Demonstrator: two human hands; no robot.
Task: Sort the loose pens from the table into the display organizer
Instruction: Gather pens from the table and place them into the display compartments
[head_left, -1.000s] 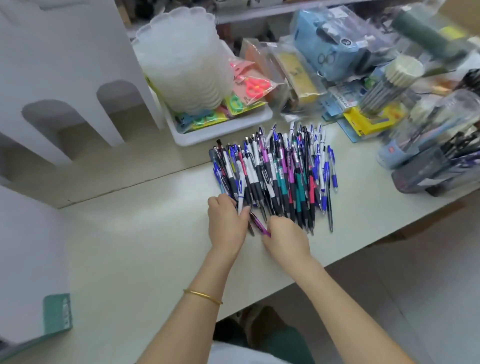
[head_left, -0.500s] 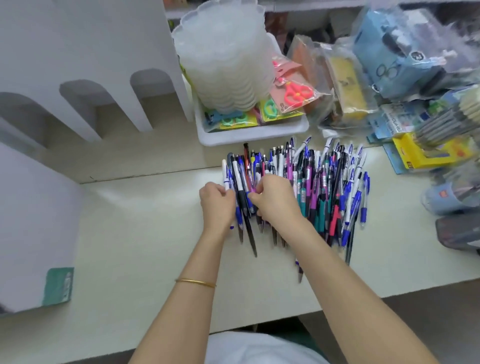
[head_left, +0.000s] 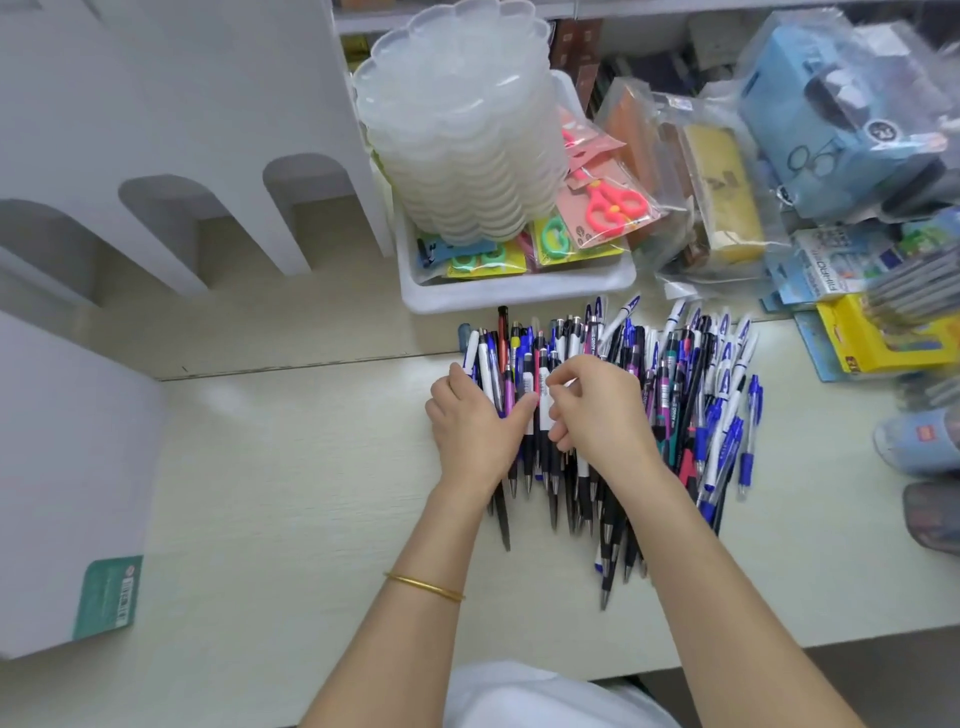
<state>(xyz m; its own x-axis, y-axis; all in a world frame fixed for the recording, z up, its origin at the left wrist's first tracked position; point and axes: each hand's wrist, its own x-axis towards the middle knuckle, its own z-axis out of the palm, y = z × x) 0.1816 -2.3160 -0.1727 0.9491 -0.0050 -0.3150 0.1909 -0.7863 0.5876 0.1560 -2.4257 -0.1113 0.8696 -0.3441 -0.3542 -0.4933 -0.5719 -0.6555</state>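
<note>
At the table (head_left: 291, 493), middle of the front edge: the pens (head_left: 685, 405) lie in one loose heap, mostly parallel, tips toward the person, tops just short of the tray (head_left: 519, 293).

Left hand (head_left: 475, 431) is wrapped round a small bunch at the heap's left side, thumb across the top. Right hand (head_left: 597, 415) has its fingers curled in tight and looks to be pinching one white-labelled pen (head_left: 543, 395) beside that bunch.

My read: this is the gather-and-pick step, early in the task. The heap looks near full size and I see no pens in the organizer (head_left: 171, 119).

Next move needs the bunch squared up and lifted free without dragging its neighbours along, then carried left. The organizer sits well apart from the heap, so it's a real reach. Risk: the barrels roll and slip out of a loose grip.

Surface is pale laminate with a seam running behind the heap. The tray holds stacked clear dishes (head_left: 457, 135) and carded scissors (head_left: 613, 202). Bagged stationery is crowded on the right, with a yellow box (head_left: 878, 338) near the heap. The right edge is blurred.
</note>
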